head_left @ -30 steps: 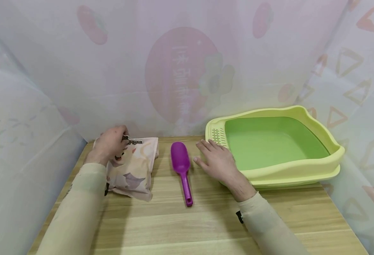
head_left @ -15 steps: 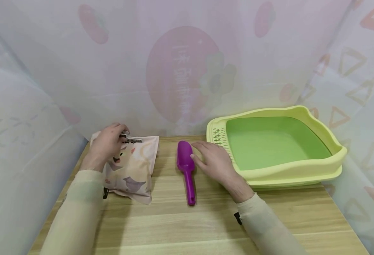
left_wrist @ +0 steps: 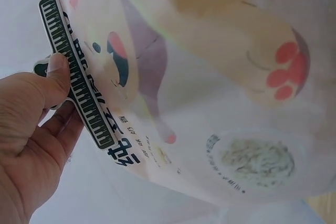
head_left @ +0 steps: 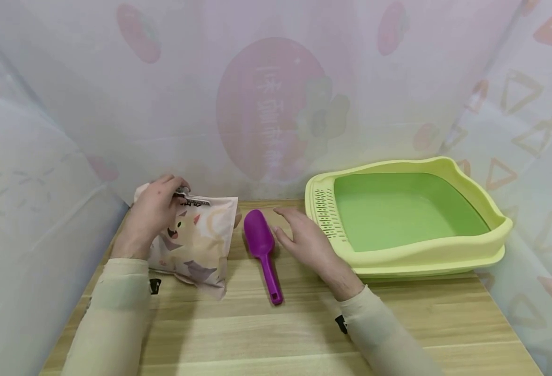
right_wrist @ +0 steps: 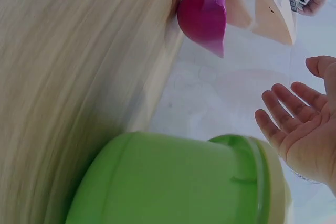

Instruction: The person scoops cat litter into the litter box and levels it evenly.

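Note:
In the head view, my left hand (head_left: 153, 211) is at the top left of a pale pink pouch (head_left: 196, 240) printed with a cartoon cat. It pinches a dark bag clip (left_wrist: 79, 72) with a piano-key pattern that lies across the pouch's top. In the left wrist view the thumb presses the clip's near side and the fingers go behind. A purple scoop (head_left: 259, 235) lies bowl-away on the table, right of the pouch. My right hand (head_left: 306, 243) hovers just right of the scoop's bowl, fingers loosely extended, holding nothing; the right wrist view shows its palm apart from the scoop (right_wrist: 207, 19).
A green litter tray (head_left: 412, 209) with a yellow-green rim and a slotted strip on its left stands at the right of the wooden table (head_left: 257, 339). Printed curtains (head_left: 276, 104) close off the back and both sides.
The scoop has swung right, then back left, its bowl now leaning further left. My right hand has shifted left, away from the tray. The clipped top of the pouch has risen slightly with my left hand.

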Tool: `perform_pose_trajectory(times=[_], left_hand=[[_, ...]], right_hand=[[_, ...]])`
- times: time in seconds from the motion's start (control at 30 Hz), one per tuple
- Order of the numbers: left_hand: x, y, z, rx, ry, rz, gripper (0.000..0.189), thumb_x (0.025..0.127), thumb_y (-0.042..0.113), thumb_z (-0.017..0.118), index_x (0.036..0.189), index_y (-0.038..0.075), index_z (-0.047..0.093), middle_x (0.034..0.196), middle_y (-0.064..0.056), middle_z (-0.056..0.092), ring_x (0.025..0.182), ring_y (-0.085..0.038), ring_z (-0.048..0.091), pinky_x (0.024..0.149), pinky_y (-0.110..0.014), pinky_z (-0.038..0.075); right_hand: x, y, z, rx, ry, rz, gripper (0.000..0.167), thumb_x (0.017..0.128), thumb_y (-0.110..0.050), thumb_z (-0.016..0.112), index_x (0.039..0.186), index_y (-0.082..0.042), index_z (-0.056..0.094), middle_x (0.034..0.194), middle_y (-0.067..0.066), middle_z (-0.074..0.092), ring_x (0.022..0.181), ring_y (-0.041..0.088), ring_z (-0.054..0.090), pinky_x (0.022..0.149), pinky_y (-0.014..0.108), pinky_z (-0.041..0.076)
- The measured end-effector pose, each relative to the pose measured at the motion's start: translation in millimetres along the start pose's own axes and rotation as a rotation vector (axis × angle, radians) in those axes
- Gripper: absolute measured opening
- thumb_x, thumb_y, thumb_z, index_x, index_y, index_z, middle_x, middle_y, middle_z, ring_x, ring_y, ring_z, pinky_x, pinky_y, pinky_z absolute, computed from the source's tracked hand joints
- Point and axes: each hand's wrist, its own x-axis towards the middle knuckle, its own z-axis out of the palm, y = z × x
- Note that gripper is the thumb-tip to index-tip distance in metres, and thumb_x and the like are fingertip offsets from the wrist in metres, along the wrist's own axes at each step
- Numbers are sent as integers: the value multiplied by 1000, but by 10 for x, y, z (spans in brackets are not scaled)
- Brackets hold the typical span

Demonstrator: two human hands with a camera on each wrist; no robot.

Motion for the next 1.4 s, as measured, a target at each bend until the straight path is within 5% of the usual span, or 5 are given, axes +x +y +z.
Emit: perform_pose_trajectory(times=[0.4, 0.67, 1.13, 1.4], left_hand=[[0, 166, -151, -26, 222, -6, 22, 106, -6, 81, 126, -2, 73, 126, -26, 72, 116, -51, 73, 101, -70, 61], [9, 298, -148, -27, 339, -43, 20, 108, -10, 73, 127, -3, 72, 126, -27, 72, 119, -53, 72, 108, -72, 58], [20, 396, -311, -19, 111, -61, 17, 115, 8, 72, 132, 2, 73, 131, -27, 81, 118, -53, 78, 100, -72, 61], [-22, 447, -355, -15, 24, -65, 18, 116, 8, 71, 134, 5, 72, 130, -24, 80, 114, -49, 79, 93, -68, 61]], right_hand=[[26, -47, 51, 42, 5, 32, 52, 118, -30, 72, 165, -9, 64, 163, 15, 72, 155, 34, 69, 132, 53, 55], [43, -62, 68, 61, -17, 39, 55, 118, -29, 71, 168, -7, 61, 155, 19, 75, 137, 38, 77, 116, 54, 66], [186, -221, 213, 180, -52, -16, 53, 118, -25, 71, 166, -5, 61, 157, 23, 73, 142, 44, 74, 116, 57, 66], [383, -340, 312, 308, -90, 11, 64, 118, -26, 71, 175, -7, 50, 166, 21, 70, 159, 40, 65, 136, 56, 50]])
